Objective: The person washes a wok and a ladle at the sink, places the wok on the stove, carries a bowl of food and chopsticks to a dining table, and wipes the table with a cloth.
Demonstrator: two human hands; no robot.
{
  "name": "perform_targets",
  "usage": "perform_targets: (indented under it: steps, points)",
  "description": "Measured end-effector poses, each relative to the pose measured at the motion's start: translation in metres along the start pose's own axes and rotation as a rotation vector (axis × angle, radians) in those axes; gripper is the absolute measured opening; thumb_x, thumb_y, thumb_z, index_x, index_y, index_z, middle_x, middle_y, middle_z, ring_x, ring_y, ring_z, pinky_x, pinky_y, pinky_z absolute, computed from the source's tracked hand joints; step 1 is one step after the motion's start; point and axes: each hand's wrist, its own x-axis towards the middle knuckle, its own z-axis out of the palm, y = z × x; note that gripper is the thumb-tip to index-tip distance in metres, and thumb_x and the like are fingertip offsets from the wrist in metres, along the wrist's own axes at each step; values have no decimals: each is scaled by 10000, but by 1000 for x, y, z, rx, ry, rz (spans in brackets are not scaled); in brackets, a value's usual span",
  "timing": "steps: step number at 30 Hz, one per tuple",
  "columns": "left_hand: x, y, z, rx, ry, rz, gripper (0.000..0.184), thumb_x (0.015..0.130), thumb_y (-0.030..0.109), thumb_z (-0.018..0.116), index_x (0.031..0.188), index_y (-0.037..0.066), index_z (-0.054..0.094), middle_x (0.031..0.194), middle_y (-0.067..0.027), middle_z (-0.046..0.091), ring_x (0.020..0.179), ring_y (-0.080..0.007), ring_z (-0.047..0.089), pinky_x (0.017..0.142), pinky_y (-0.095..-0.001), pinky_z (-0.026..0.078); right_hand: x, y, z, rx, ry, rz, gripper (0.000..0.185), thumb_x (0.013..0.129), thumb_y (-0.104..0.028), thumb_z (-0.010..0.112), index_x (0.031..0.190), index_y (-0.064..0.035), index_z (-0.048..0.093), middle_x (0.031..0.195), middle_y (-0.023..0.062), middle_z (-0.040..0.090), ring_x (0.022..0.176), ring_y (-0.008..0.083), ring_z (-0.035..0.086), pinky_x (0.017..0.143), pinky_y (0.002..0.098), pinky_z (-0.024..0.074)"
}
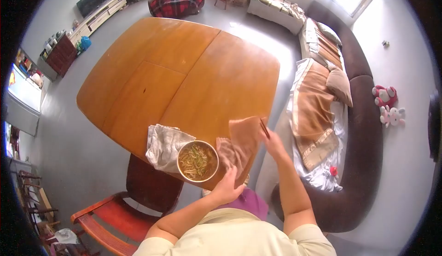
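A round bowl of noodles in broth with green bits (197,162) stands near the table's front edge. My right hand (273,144) is closed around dark chopsticks (264,129), which point up beside the brown cloth (244,134). That cloth lies bunched and folded just right of the bowl; whether my right fingers touch it too, I cannot tell. Close to the bowl's lower right, my left hand (227,189) has its fingers stretched out against the cloth's near part, thumb apart. Left of the bowl lies a crumpled whitish cloth (165,146).
The wooden table (184,85) reaches far ahead of me. A red-framed chair (122,219) is tucked at its front left. To the right runs a sofa (363,131) with brown covers and a cushion (339,85). A plaid-covered seat (179,3) stands beyond the table.
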Motion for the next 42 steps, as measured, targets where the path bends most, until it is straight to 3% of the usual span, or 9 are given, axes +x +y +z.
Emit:
perform_targets:
  steps: [3, 5, 7, 8, 11, 16, 23, 33, 42]
  points:
    - [25, 21, -8, 192, -174, -6, 533, 830, 179, 539, 1281, -42, 360, 1297, -296, 370, 1215, -402, 371, 984, -416, 350, 7, 1, -2, 2, -9, 95, 334, 889, -327, 502, 898, -2, 577, 721, 166, 575, 699, 271, 547, 666, 363, 427]
    - [59, 13, 8, 352, -115, 41, 458, 856, 213, 500, 1270, 33, 423, 1327, -237, 379, 1219, -379, 377, 1003, -455, 304, 23, 17, -1, 33, -41, 144, 340, 891, -328, 499, 865, 4, 569, 714, 157, 576, 694, 264, 548, 662, 362, 425]
    - [101, 6, 23, 552, -15, 65, 437, 870, 235, 475, 1279, 86, 440, 1346, -211, 373, 1229, -361, 376, 1029, -479, 249, 41, 17, -7, 29, -84, 113, 334, 892, -327, 500, 884, 0, 569, 721, 153, 577, 698, 252, 549, 662, 354, 427]
    - [124, -9, 37, 644, 11, 44, 438, 886, 315, 437, 1304, 185, 433, 1371, -147, 368, 1271, -339, 327, 1055, -528, 137, 53, 17, -12, 26, -105, 91, 332, 892, -326, 501, 891, -1, 572, 724, 152, 579, 703, 250, 551, 665, 351, 428]
    - [166, -55, 62, 730, 205, 117, 448, 874, 381, 439, 1300, 241, 443, 1392, -113, 349, 1315, -326, 254, 1065, -547, 50, 87, 24, -28, 67, -164, 2, 304, 890, -302, 518, 953, -12, 584, 744, 151, 582, 713, 246, 554, 673, 344, 433]
    - [190, -52, 64, 860, 116, 71, 464, 809, 504, 488, 1248, 354, 488, 1424, -55, 311, 1354, -316, 143, 1026, -626, -19, 138, 75, -63, 166, -257, 2, 289, 896, -276, 520, 1014, -22, 589, 754, 104, 583, 683, 164, 539, 647, 300, 440]
    - [249, -35, 64, 813, -13, -15, 498, 794, 512, 513, 1268, 372, 457, 1442, -56, 271, 1358, -364, 48, 999, -663, -43, 169, 116, -100, 403, -232, 93, 291, 914, -262, 509, 1037, -10, 587, 776, 9, 602, 597, 58, 490, 529, 213, 406]
    - [424, -32, 56, 886, 257, -3, 487, 811, 293, 527, 1291, 274, 449, 1441, -71, 277, 1340, -299, 196, 1045, -583, 64, 199, 149, -132, 432, -253, 158, 283, 917, -274, 501, 1041, -36, 592, 804, 22, 630, 588, 70, 503, 530, 225, 425]
    - [420, -34, 56, 794, 359, 58, 526, 769, 261, 571, 1278, 188, 457, 1373, -124, 362, 1281, -310, 297, 1050, -559, 125, 237, 114, -121, 434, -333, 107, 255, 927, -221, 478, 1024, -9, 583, 800, 41, 633, 582, 66, 485, 535, 214, 417]
